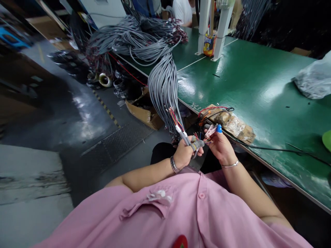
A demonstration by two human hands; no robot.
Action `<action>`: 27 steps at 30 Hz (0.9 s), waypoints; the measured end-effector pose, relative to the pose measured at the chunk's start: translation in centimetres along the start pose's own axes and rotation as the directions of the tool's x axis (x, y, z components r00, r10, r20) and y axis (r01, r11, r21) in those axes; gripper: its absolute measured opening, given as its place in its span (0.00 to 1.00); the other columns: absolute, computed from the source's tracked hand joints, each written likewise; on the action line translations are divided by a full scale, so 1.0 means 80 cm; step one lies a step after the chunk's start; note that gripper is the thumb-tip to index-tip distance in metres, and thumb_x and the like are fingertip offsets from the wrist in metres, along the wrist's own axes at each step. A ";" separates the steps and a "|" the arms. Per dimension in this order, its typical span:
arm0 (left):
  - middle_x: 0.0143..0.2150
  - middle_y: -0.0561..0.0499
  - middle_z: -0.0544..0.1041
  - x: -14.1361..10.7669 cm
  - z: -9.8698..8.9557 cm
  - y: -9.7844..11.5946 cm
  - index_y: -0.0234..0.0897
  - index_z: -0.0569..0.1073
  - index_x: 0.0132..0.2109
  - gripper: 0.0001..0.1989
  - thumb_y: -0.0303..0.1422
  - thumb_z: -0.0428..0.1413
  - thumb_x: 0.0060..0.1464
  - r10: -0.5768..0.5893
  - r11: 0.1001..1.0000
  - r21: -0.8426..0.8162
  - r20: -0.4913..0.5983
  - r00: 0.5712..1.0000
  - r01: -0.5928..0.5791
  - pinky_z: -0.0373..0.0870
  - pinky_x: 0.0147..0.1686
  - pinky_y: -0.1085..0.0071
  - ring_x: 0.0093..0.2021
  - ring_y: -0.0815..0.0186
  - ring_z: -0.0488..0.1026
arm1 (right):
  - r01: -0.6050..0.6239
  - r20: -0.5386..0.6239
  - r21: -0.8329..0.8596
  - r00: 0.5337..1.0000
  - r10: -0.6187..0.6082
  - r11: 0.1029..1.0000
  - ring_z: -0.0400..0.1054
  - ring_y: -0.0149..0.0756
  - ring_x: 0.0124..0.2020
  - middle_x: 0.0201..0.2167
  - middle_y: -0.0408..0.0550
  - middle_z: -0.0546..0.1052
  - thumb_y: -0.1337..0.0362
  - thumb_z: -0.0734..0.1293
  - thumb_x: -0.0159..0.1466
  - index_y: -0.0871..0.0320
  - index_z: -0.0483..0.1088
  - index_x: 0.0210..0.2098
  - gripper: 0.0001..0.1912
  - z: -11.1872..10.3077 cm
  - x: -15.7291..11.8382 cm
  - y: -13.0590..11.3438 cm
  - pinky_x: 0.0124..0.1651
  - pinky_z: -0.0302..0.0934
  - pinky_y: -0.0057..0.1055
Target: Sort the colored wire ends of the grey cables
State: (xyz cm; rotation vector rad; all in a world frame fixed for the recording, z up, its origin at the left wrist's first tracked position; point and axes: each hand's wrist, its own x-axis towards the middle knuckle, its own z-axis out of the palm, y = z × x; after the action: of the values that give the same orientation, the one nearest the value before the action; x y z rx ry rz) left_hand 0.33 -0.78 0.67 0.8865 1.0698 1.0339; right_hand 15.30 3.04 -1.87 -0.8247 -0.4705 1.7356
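Note:
Grey cables (183, 135) with stripped, coloured wire ends are gripped in my left hand (186, 151), which has grey covers on some fingers. My right hand (219, 146) is close beside it, a blue cover on one fingertip, and pinches a small pink clip (210, 131) near thin red wires (206, 140). A thick bundle of grey cables (164, 77) hangs over the table edge just beyond my left hand. On the table edge, past my right hand, lies a taped wooden block (239, 128) with red and black leads.
The green table (248, 82) holds a cable pile (124, 38), a white post (221, 34), a snack packet (209, 45) and a plastic bag (314, 77). A cardboard box (144, 110) stands below its edge. A person in white (182, 12) is behind.

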 end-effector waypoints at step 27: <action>0.22 0.51 0.76 0.007 -0.002 -0.002 0.34 0.69 0.28 0.17 0.43 0.62 0.49 0.055 0.998 -0.024 -0.050 0.997 -0.056 0.57 0.17 0.77 0.19 0.71 0.70 | 0.070 0.042 0.035 0.997 -0.071 0.997 0.66 0.28 0.27 0.29 0.43 0.76 0.46 0.73 0.53 0.55 0.74 0.32 0.19 -0.003 0.012 0.012 0.33 0.66 0.26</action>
State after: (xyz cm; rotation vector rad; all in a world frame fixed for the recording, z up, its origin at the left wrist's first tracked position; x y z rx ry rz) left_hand 0.31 -0.31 0.32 0.8782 1.0761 1.1183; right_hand 14.66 3.62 -2.96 -0.7399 -0.4928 1.6942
